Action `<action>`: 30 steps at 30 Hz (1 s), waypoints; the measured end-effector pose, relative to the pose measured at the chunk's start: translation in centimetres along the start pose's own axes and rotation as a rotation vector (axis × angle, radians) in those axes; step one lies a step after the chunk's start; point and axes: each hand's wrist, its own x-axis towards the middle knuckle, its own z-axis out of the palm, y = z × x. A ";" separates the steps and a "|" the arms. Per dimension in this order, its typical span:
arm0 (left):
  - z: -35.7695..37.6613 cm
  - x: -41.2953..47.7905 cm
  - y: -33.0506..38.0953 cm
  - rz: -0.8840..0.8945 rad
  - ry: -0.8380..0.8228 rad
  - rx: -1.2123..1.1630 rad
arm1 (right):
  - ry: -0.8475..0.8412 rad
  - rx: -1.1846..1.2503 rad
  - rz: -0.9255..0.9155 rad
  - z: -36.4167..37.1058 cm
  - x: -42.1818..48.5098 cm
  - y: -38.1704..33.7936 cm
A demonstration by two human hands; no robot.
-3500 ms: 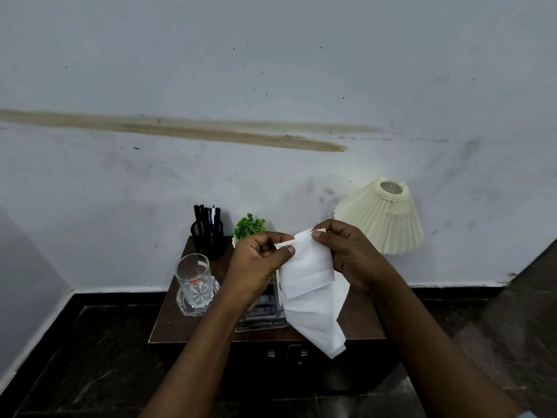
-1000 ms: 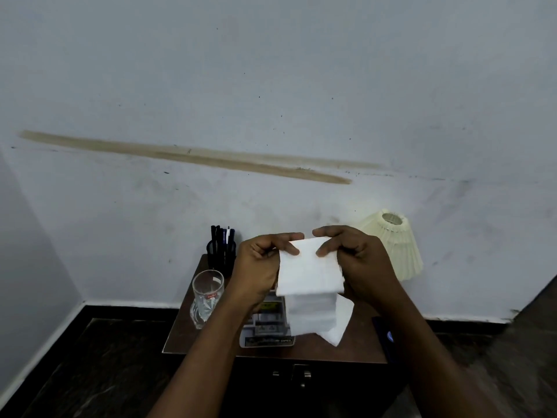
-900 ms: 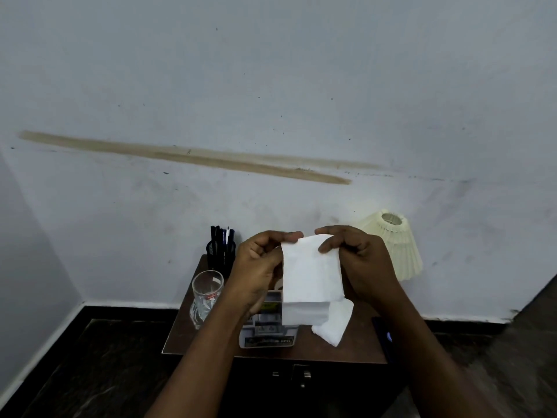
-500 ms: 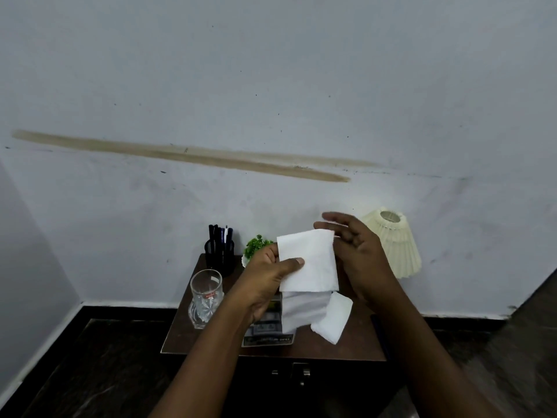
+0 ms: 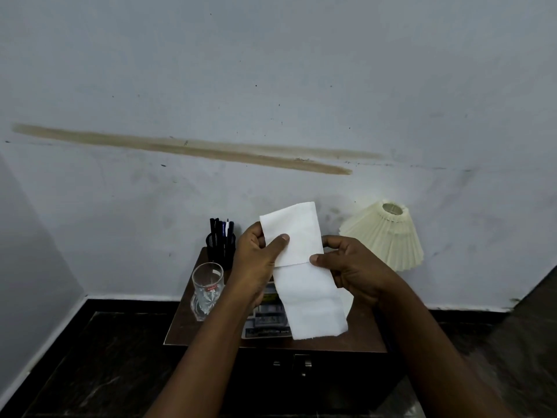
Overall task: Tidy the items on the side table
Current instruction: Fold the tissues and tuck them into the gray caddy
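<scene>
Item count, as I read the head view: two hands, one napkin (image 5: 301, 236), one table (image 5: 184, 324), one glass (image 5: 208, 286), one holder (image 5: 220, 247), one lampshade (image 5: 387, 239), one booklet (image 5: 265, 322).

1. Left hand (image 5: 256, 263): grasping the napkin. The thumb lies on the front of the upper folded panel and the fingers are behind it.
2. Right hand (image 5: 357, 274): also grasping the napkin, thumb on the front at the fold line, fingers behind.
3. Napkin: white, held up between both hands above the table. The top panel is folded down over the front and the lower part hangs over the booklet.

Containers:
- Holder, black, at the table's rear left. It contains pens (image 5: 223, 229) standing upright (mostly dark, too tightly packed for me to count).
- Glass, clear, upright, just in front of the holder. Whether it holds liquid I cannot tell.

The lampshade, cream and pleated, is tilted at the rear right, near the wall.
</scene>
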 end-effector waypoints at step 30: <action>1.0 -0.8 -0.6 -0.390 -0.176 -0.118 | 0.087 0.321 -0.210 -1.0 0.0 -0.6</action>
